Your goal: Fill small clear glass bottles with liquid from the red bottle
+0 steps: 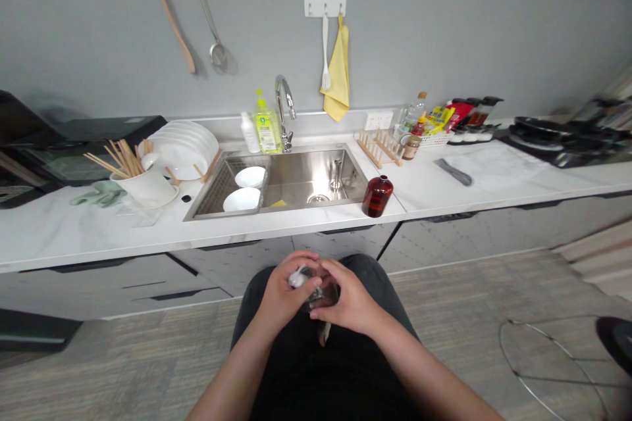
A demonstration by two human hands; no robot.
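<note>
Over my lap, my two hands hold a small clear bottle [315, 295] with a white pump-like top [297, 278]. My left hand [285, 293] is closed around the white-topped end, its thumb pressed across the front. Wrapped round the other end is my right hand [349, 299]. Fingers cover much of the bottle, so its full shape is hidden. A dark red-brown bottle [378, 197] stands upright on the counter edge in front of me, apart from both hands; no cap shows on it.
Ahead is a counter [237, 235] with a steel sink [301, 174], two white bowls [241, 200] in its rack and a faucet [284, 108]. Yellow-green soap [267, 128] stands behind. Plates [182, 148] and a chopstick holder [143, 189] are left; a wooden rack [380, 148] is right.
</note>
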